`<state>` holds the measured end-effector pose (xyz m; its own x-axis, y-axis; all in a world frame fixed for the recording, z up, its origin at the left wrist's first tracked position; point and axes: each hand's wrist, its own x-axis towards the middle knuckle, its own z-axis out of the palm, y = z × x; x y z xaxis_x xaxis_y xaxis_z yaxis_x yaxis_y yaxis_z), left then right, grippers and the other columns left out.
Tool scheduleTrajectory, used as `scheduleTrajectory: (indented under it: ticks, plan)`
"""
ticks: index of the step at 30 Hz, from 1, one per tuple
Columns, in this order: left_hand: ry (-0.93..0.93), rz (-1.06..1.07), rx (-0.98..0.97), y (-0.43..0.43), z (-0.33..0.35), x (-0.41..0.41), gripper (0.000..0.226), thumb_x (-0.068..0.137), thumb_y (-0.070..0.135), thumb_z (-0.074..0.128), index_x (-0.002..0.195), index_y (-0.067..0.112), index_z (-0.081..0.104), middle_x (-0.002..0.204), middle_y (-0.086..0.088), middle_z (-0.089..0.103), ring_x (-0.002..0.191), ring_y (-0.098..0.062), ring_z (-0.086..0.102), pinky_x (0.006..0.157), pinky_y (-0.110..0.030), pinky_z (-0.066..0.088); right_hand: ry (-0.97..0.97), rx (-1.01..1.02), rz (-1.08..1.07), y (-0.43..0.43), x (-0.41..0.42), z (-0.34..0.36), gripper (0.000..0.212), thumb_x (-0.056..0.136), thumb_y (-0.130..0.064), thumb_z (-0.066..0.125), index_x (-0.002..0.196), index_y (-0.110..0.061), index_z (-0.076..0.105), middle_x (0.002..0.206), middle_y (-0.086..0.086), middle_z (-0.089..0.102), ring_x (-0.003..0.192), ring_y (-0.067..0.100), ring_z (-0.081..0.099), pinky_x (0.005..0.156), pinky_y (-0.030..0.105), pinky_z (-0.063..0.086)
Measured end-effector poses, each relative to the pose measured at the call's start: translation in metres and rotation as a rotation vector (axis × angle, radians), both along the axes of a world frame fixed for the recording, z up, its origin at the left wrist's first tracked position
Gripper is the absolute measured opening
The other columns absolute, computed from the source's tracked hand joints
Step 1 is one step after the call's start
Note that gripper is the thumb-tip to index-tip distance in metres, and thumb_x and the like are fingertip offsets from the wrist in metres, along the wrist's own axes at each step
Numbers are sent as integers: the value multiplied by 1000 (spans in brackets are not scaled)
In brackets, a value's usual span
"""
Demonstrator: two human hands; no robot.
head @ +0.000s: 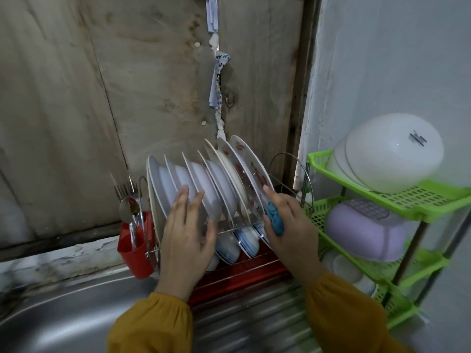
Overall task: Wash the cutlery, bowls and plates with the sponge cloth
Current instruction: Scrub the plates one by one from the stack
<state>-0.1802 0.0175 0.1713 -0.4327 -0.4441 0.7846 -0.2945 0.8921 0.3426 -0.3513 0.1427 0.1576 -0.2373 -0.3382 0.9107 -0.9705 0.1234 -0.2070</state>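
Note:
Several white plates (196,179) stand on edge in a wire dish rack (290,161), with two flower-patterned plates (251,159) at the right end. My left hand (187,233) lies with straight fingers against the white plates. My right hand (288,225) holds a bunched blue sponge cloth (275,219) and reaches to the patterned plate's lower edge. Blue-striped bowls (244,242) sit on the rack's lower tier. Forks and a spoon (128,210) stand in a red cup (133,250) at the rack's left end.
The rack stands on a red tray (242,276) on the steel drainboard (254,322), with the sink basin (63,314) at lower left. A green plastic shelf (397,197) at right carries white bowls (392,151) and a lilac container (364,228). A wooden wall is behind.

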Motion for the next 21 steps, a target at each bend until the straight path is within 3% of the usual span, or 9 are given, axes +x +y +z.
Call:
scheduleTrajectory:
  ticks: [3, 6, 11, 15, 17, 21]
  plan:
    - [20, 14, 26, 17, -10, 30, 52, 93, 34, 43, 141, 15, 44, 149, -11, 40, 137, -26, 37, 110, -43, 34, -47, -1, 70, 12, 35, -8, 45, 91, -25, 55, 136, -25, 49, 119, 1, 58, 87, 19, 62, 62, 35, 56]
    - [-24, 69, 56, 36, -23, 69, 52, 93, 35, 42, 140, 15, 45, 147, -13, 43, 136, -30, 39, 110, -45, 34, -67, 32, 103, 25, 73, -22, 39, 89, -24, 55, 128, -26, 55, 118, -2, 57, 89, 16, 60, 64, 31, 56]
    - [-118, 234, 115, 74, -52, 153, 49, 89, 33, 41, 127, 8, 59, 138, -18, 54, 127, -40, 50, 103, -49, 42, -147, 162, 156, 46, 149, -54, 32, 83, -16, 69, 114, -23, 66, 113, -3, 61, 87, 14, 64, 62, 32, 58]
    - [-201, 414, 182, 97, -77, 230, 49, 86, 33, 40, 118, 7, 66, 126, -19, 62, 117, -41, 58, 93, -54, 48, -235, 228, 327, 55, 217, -74, 27, 87, -23, 60, 113, -22, 66, 113, -8, 57, 90, 13, 62, 67, 34, 57]
    - [-221, 481, 207, 106, -89, 269, 48, 85, 34, 40, 114, 8, 67, 123, -19, 64, 115, -42, 58, 91, -54, 49, -269, 248, 392, 57, 250, -82, 26, 85, -17, 66, 111, -21, 67, 114, -7, 58, 92, 13, 62, 71, 36, 57]
    - [-247, 579, 238, 114, -104, 328, 45, 85, 33, 41, 108, 8, 70, 117, -19, 66, 110, -41, 60, 92, -54, 50, -275, 300, 508, 54, 303, -92, 26, 82, -15, 67, 107, -20, 68, 113, -6, 57, 95, 9, 59, 78, 27, 56]
